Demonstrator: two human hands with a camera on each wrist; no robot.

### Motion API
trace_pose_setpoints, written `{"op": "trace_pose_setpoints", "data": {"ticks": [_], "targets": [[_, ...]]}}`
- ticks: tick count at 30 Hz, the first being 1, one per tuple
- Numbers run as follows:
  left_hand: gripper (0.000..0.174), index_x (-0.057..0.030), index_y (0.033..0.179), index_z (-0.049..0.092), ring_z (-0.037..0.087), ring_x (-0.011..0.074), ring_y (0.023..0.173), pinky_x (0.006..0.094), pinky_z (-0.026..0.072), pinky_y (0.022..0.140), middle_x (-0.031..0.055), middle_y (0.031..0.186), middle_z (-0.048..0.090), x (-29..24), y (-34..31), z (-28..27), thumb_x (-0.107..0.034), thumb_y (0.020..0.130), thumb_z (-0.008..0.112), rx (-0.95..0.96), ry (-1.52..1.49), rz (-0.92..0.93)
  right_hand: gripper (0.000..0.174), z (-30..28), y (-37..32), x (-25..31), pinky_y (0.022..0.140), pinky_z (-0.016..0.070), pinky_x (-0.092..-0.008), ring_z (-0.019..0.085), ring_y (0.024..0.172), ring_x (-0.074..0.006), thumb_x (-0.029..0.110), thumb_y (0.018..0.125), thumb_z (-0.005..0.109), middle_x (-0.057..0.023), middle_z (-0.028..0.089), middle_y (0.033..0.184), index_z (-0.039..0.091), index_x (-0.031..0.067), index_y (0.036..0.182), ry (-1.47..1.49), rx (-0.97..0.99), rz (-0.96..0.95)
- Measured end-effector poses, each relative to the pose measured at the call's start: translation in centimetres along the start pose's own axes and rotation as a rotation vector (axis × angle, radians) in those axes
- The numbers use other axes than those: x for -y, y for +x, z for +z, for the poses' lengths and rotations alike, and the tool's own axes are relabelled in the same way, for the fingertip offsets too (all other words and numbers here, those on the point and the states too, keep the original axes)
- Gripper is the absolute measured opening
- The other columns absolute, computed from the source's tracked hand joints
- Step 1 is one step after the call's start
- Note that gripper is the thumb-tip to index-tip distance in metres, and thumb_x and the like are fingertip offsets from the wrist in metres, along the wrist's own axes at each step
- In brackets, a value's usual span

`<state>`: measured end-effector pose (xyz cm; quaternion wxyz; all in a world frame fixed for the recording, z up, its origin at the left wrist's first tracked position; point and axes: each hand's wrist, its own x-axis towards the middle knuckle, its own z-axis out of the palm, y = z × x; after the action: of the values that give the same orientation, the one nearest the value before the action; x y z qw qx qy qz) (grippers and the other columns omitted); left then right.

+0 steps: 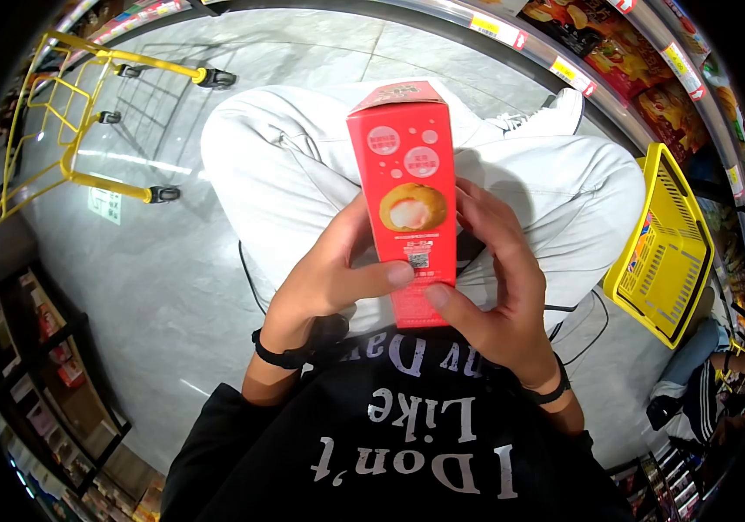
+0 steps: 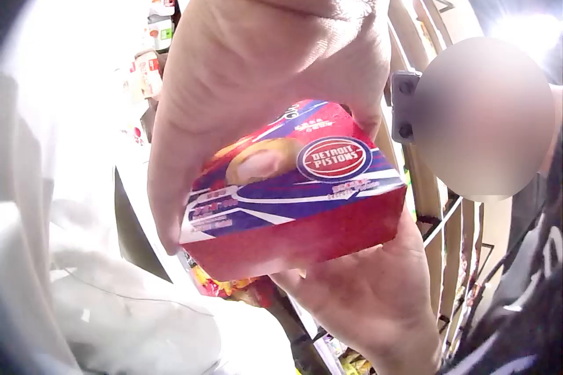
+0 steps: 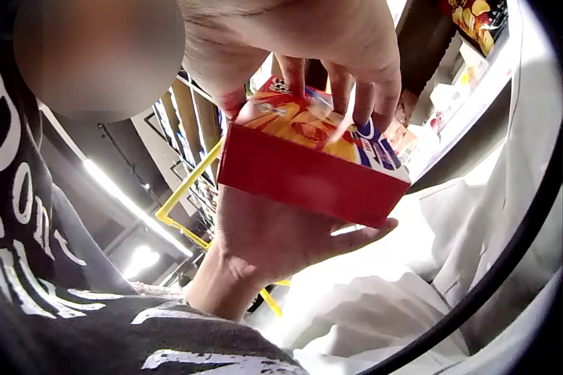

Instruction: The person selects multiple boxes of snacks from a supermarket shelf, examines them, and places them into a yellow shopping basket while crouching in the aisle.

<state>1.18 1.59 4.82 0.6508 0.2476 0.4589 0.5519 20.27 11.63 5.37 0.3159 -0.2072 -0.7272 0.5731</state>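
Note:
A red snack carton (image 1: 411, 204) with a picture of a cream-filled round biscuit on its narrow side stands upright over the person's lap. My left hand (image 1: 333, 265) grips it from the left, thumb lying across that side beside the printed square code. From the right, my right hand (image 1: 503, 270) holds the lower part, its thumb on the near side and its fingers at the right edge. The left wrist view shows a wide blue-and-red face of the carton (image 2: 308, 164) with a Detroit Pistons logo. Its plain red end (image 3: 308, 182) faces the right wrist camera.
Crossed legs in white trousers (image 1: 259, 165) lie beneath the carton. A yellow shopping basket (image 1: 664, 248) stands at the right, a yellow-framed cart (image 1: 68, 157) at the upper left. Shelves with snack bags (image 1: 620, 61) curve along the upper right. Dark cables (image 1: 594, 331) lie on the floor.

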Motion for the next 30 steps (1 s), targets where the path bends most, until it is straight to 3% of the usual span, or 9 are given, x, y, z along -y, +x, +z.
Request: {"op": "trace_pose_setpoints", "data": {"ticks": [5,8,11,12,15,16,26,29,30], "targets": [[0.076,0.0032,0.153,0.037,0.047,0.0281,0.140,0.0403,0.0349,0.117,0.0195,0.149,0.050,1.7,-1.4,-1.3,-0.042,0.095,0.056,0.017,0.018,0.053,0.082,-0.9,0.6,0.5,0.115,0.0385,-0.0476,0.039,0.147,-0.0390,0.023,0.079,0.088,-0.0246,0.039,0.158,0.050,0.0043,0.149,-0.129,0.123,0.000],[0.072,0.0021,0.155,0.034,0.050,0.0317,0.139,0.0456,0.0390,0.116,0.0219,0.154,0.047,2.2,-1.4,-1.8,-0.050,0.105,0.038,0.058,-0.309,0.155,0.084,-0.5,0.4,0.1,0.117,0.0361,-0.0491,0.036,0.148,-0.0401,0.024,0.078,0.088,-0.0258,0.030,0.162,0.049,0.0056,0.150,-0.200,0.068,0.001],[0.072,0.0014,0.155,0.034,0.051,0.0313,0.139,0.0454,0.0398,0.115,0.0202,0.153,0.048,2.4,-1.3,-1.9,-0.051,0.106,0.035,0.042,-0.502,0.177,0.086,-0.4,0.4,0.1,0.117,0.0360,-0.0484,0.036,0.147,-0.0400,0.025,0.078,0.089,-0.0267,0.027,0.163,0.047,0.0060,0.152,-0.206,0.028,0.048],[0.067,0.0009,0.155,0.035,0.052,0.0300,0.138,0.0447,0.0404,0.115,0.0192,0.152,0.050,2.5,-1.0,-2.0,-0.048,0.109,0.031,0.153,-0.666,0.233,0.089,-0.1,0.1,-0.5,0.115,0.0388,-0.0457,0.040,0.145,-0.0382,0.024,0.080,0.088,-0.0273,0.032,0.160,0.043,0.0056,0.154,-0.146,-0.021,0.051],[0.061,0.0005,0.155,0.035,0.053,0.0285,0.137,0.0434,0.0415,0.115,0.0193,0.152,0.050,2.9,-0.7,-2.4,-0.042,0.111,0.026,0.161,-0.706,0.262,0.089,-0.1,-0.3,-0.7,0.112,0.0417,-0.0424,0.046,0.142,-0.0338,0.022,0.081,0.087,-0.0264,0.038,0.156,0.040,0.0032,0.155,0.033,-0.022,0.167],[0.058,0.0005,0.154,0.035,0.054,0.0272,0.136,0.0424,0.0425,0.114,0.0193,0.151,0.050,2.8,-0.5,-2.2,-0.038,0.113,0.022,0.198,-0.698,0.317,0.089,-0.1,-0.2,-0.8,0.108,0.0454,-0.0399,0.054,0.134,-0.0286,0.019,0.084,0.085,-0.0236,0.046,0.151,0.036,0.0005,0.156,0.036,-0.035,0.137],[0.059,0.0038,0.152,0.037,0.058,0.0269,0.132,0.0407,0.0465,0.111,0.0205,0.145,0.056,2.6,-0.4,-2.3,-0.038,0.113,0.022,0.173,-0.649,0.325,0.086,0.0,0.2,-0.2,0.103,0.0504,-0.0370,0.062,0.123,-0.0246,0.012,0.091,0.077,-0.0203,0.049,0.149,0.026,-0.0028,0.159,0.140,-0.079,0.080],[0.057,0.0057,0.147,0.041,0.066,0.0338,0.120,0.0469,0.0574,0.099,0.0255,0.140,0.059,2.4,-0.7,-2.1,-0.034,0.106,0.033,-0.059,-0.733,0.215,0.086,-0.1,0.2,-0.3,0.101,0.0519,-0.0361,0.063,0.122,-0.0242,0.012,0.093,0.075,-0.0224,0.047,0.151,0.023,-0.0030,0.159,0.141,-0.097,0.068],[0.056,0.0056,0.146,0.042,0.066,0.0333,0.121,0.0461,0.0576,0.099,0.0253,0.139,0.059,1.7,-0.6,-1.6,-0.034,0.106,0.034,-0.164,-0.509,0.167,0.085,-0.3,0.1,-0.3,0.099,0.0526,-0.0357,0.063,0.122,-0.0244,0.013,0.094,0.074,-0.0243,0.046,0.151,0.022,-0.0032,0.160,0.125,-0.091,0.068]]}}
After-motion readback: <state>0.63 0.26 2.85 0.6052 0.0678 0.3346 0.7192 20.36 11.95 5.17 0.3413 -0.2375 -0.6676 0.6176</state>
